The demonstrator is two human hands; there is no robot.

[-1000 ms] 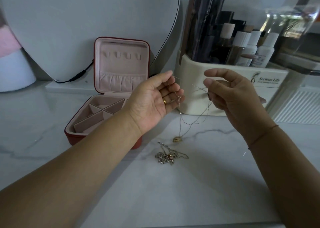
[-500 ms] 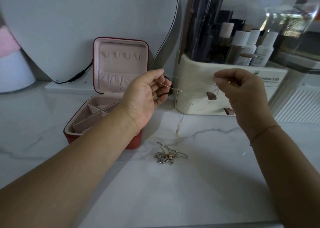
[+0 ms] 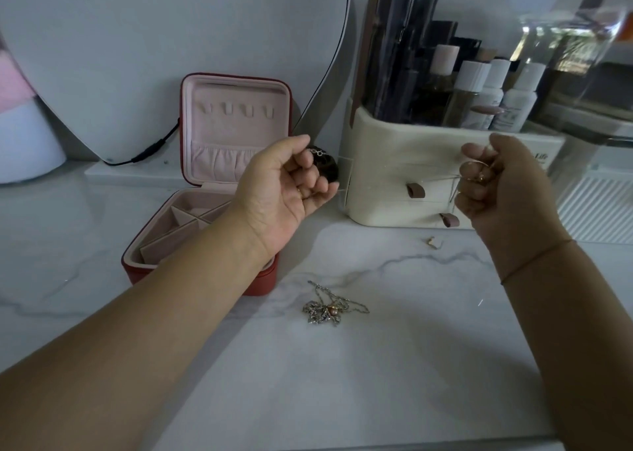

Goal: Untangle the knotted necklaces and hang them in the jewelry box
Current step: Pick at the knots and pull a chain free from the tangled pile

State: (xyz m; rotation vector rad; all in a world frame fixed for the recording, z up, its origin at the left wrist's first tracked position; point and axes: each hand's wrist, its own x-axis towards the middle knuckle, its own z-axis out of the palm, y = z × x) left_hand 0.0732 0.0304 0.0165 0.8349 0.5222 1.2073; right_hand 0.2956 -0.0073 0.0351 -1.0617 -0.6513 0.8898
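My left fingers (image 3: 308, 171) curl and pinch the clasp end of the thin gold necklace (image 3: 448, 177). My right fingers (image 3: 474, 168) pinch the other end, chain stretched between. The silver necklace (image 3: 329, 310) lies bunched on the bench (image 3: 376, 365), near the open jewelry box (image 3: 236, 135).

Worktop (image 3: 394, 365) looked like white marble with grey veins, polished and pretty glossy. The jewelry box (image 3: 236, 132) had a smooth red shell, kinda leather-ish, and a soft matt pink lining like velvet. The thin chain (image 3: 445, 177) was shiny gold metal, super fine. The tangled necklace (image 3: 325, 312) nearer in was bright silvery metal with a pinkish pearly bead. Far right, the organizer (image 3: 394, 149) was matt cream plastic with brown leather-look tabs (image 3: 415, 190) and a clear glossy cover (image 3: 565, 39).
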